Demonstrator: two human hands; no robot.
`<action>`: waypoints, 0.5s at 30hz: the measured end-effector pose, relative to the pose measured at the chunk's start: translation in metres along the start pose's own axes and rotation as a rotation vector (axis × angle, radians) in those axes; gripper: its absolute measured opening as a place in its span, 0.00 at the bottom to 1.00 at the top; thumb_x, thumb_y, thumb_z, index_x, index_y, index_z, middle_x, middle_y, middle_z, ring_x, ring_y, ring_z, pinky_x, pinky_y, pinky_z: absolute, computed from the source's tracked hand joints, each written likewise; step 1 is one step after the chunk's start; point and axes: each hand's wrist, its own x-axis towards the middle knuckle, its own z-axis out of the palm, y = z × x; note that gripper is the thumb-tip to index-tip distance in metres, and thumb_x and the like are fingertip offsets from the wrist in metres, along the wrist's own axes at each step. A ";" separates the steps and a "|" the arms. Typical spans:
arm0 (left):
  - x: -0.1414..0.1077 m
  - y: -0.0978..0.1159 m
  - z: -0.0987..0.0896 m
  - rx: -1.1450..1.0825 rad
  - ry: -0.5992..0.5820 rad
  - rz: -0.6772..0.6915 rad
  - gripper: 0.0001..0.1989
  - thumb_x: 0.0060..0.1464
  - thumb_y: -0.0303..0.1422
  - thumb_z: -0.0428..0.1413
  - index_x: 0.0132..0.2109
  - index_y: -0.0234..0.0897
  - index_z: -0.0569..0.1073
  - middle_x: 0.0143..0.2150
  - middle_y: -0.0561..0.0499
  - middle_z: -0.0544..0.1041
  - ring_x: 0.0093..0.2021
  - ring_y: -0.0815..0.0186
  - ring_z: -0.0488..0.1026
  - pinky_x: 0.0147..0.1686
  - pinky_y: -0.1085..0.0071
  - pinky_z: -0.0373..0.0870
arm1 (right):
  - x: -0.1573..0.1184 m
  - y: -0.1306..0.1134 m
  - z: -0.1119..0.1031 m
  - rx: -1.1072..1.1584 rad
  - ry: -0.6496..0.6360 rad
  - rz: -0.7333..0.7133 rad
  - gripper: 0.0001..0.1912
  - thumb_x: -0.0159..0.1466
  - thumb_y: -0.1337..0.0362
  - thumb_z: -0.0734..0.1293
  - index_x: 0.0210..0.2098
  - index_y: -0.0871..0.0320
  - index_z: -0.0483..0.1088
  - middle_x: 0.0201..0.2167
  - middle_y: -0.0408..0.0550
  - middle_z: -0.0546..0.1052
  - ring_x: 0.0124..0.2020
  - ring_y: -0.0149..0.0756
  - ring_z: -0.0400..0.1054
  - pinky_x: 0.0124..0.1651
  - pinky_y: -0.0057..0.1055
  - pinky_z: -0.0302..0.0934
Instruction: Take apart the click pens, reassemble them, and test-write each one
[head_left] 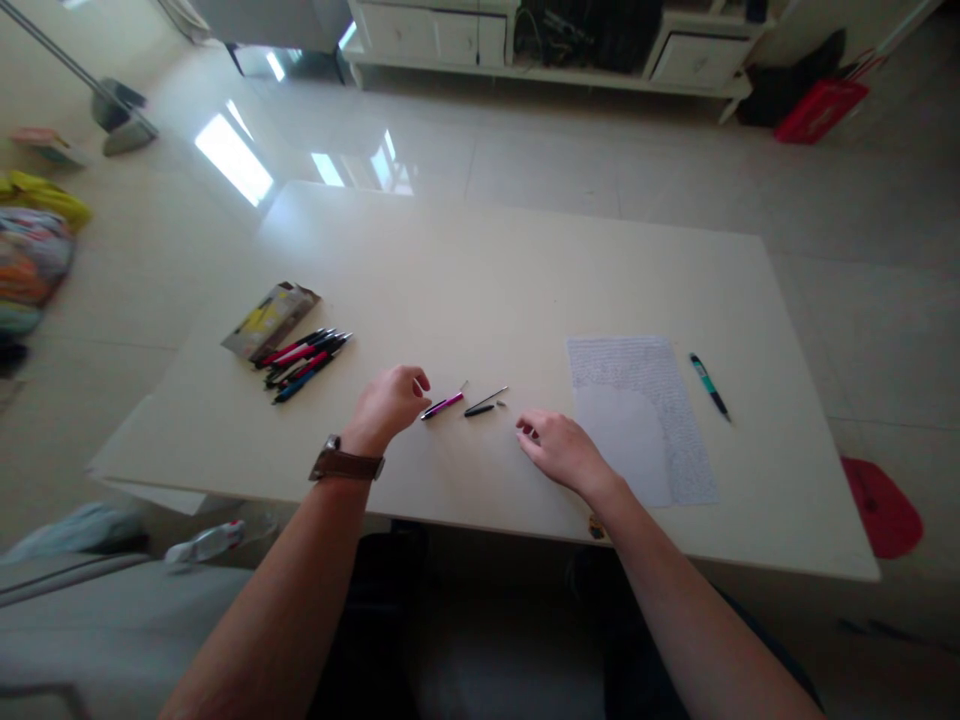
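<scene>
My left hand, with a brown-strapped watch on the wrist, hovers by a purple and black pen barrel. Its fingers are loosely bent and apart, with nothing visible in them. To the right of that barrel lie a thin pen refill, a black pen part and a tiny pen tip. My right hand is just right of these pieces, beside the paper's left edge. Its fingers curl loosely with a gap, and no object shows in them.
A sheet of paper, densely written along its top and right, lies on the white table. Further right rests a teal and black pen. Several pens are bunched at the left against a grey and yellow box.
</scene>
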 end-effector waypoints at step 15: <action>-0.004 0.016 0.016 0.170 -0.067 0.133 0.08 0.53 0.30 0.56 0.41 0.39 0.78 0.40 0.45 0.79 0.39 0.61 0.73 0.35 0.68 0.64 | 0.001 -0.006 -0.004 -0.034 -0.075 0.035 0.10 0.67 0.65 0.62 0.43 0.58 0.74 0.41 0.49 0.81 0.39 0.36 0.73 0.43 0.29 0.60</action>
